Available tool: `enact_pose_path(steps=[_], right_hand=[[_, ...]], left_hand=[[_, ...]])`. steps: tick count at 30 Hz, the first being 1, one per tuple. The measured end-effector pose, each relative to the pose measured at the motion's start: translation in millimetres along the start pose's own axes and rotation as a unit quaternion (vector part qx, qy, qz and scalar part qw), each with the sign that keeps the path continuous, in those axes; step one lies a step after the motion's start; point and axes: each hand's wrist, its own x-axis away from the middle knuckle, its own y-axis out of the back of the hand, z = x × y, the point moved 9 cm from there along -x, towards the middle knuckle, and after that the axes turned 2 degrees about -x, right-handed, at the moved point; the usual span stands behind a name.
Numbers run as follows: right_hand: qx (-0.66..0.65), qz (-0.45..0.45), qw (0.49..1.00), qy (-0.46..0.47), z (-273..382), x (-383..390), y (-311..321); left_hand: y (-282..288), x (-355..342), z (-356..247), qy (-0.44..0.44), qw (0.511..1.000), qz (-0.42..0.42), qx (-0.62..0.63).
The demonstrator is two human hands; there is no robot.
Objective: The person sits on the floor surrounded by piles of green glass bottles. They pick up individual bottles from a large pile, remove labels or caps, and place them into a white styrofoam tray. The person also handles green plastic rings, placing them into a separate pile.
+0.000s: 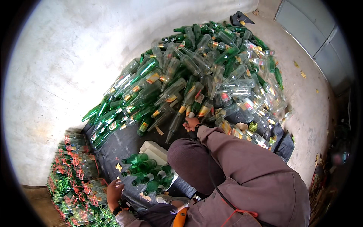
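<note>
My right hand reaches to the near edge of a big heap of glass bottles. Its fingers are curled at the pale neck end of a green bottle. Down at the left, my left hand has its fingers apart and holds nothing I can see. Right of that hand, several green bottles are grouped with their mouths pointing left, beside a whitish block. Left of my left hand are bundles of bottles tied with red and bright green string.
A dark sheet lies under the heap's near side. A pale wall rises at the left and back. Grey metal panels stand at the far right. Dry leaves dot the floor. My shoe is beside the grouped bottles.
</note>
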Motion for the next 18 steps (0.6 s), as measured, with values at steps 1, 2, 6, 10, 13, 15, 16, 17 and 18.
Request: enact_pose_path(steps=[1,2,6,10,13,15,16,17,18], right_hand=[[0.013,0.032,0.999,0.003,3,5,-1],[0.024,0.038,0.999,0.010,6,10,2],[0.023,0.074,0.996,0.036,17,29,6],[-0.010,0.068,0.996,0.064,35,56,9],[-0.042,0.064,0.995,0.063,46,81,5],[-0.075,0.089,0.992,0.049,52,91,3],[-0.086,0.101,0.990,0.048,57,89,10],[-0.097,0.113,0.988,0.043,60,88,14],[-0.107,0.126,0.986,0.038,63,86,16]], left_hand=[[0,-1,-3,-0.004,1.000,0.000,-0.001],[0,0,-7,-0.007,1.000,-0.001,-0.001],[1,-1,-8,-0.016,1.000,-0.002,-0.001],[-1,3,-18,-0.031,0.999,-0.001,0.015],[1,8,-14,-0.032,0.999,-0.003,0.021],[2,13,-16,-0.038,0.999,0.001,0.012],[1,11,-19,-0.046,0.999,0.004,0.012],[1,9,-20,-0.050,0.999,0.006,0.011],[1,9,-21,-0.054,0.998,0.008,0.010]])
